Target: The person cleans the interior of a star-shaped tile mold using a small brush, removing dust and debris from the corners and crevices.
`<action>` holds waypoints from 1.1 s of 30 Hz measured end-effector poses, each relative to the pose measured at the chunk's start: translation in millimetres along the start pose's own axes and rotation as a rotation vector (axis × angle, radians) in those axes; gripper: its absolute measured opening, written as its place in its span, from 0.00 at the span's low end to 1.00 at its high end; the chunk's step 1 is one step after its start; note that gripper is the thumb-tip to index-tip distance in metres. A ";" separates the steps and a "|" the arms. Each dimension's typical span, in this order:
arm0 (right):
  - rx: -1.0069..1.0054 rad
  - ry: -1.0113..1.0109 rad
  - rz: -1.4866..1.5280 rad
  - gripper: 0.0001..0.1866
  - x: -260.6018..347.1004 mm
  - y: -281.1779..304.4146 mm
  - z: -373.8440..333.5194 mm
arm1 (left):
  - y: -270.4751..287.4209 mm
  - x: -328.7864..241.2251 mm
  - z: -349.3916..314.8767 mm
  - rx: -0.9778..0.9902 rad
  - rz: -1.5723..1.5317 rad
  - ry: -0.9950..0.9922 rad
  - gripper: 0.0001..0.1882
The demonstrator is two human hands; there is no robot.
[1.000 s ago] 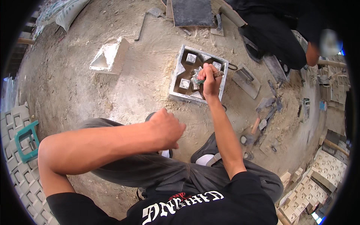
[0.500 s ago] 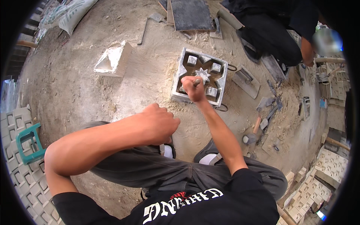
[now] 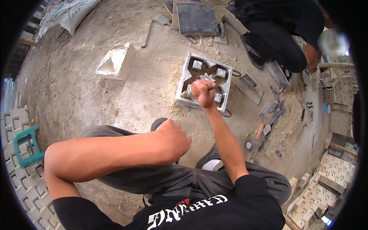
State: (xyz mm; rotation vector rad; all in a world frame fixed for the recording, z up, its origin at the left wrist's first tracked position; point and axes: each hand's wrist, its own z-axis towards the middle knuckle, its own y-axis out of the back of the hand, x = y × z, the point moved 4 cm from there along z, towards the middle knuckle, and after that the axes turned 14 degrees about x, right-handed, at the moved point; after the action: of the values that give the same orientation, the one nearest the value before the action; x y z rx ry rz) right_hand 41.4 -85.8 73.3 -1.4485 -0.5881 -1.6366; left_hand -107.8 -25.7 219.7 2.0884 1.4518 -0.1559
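Observation:
In front of me on the dusty ground sits a square metal mould (image 3: 178, 100) with raised square blocks and a star-shaped piece (image 3: 206, 78) in its middle. My right hand (image 3: 203, 92) is over the near side of this mould, closed around a tool with a round handle (image 3: 212, 87). The handle's end sticks out to the right of the fist; the working end is hidden, so its kind cannot be told. My left hand (image 3: 174, 141) is curled into a fist above my lap, apart from the mould, with nothing showing in it.
A whitish hollow block (image 3: 122, 61) lies left of the mould. To the right are a flat trowel (image 3: 250, 89), a mallet (image 3: 253, 143) and other tools. Dark boards (image 3: 197, 18) lie beyond. A co-worker (image 3: 283, 30) crouches at far right; a green stool (image 3: 28, 147) stands left.
My right hand has shifted slightly right over the mould, and the tool's handle now points more to the right. My left fist has moved a little right and nearer to me.

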 end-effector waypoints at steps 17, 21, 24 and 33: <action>0.105 -0.069 -0.050 0.22 8.5 16.6 -2.7 | -7.1 -8.4 4.9 -0.061 0.023 -0.014 0.18; 0.178 -0.059 0.037 0.22 -1.5 18.3 -5.9 | -3.0 -7.7 3.7 -0.015 0.010 -0.045 0.26; 0.151 -0.090 0.122 0.23 10.7 28.7 -0.4 | -4.3 -6.1 4.5 -0.014 0.029 -0.009 0.28; -0.139 -0.072 0.062 0.23 32.0 33.2 3.5 | -1.2 -12.9 -2.9 0.014 -0.009 -0.019 0.30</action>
State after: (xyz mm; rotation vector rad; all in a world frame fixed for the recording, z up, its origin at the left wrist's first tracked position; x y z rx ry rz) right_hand 71.9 -109.6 98.5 -1.6168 -0.4722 -1.6086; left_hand -114.7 -34.5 226.9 2.0859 1.4533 -0.1900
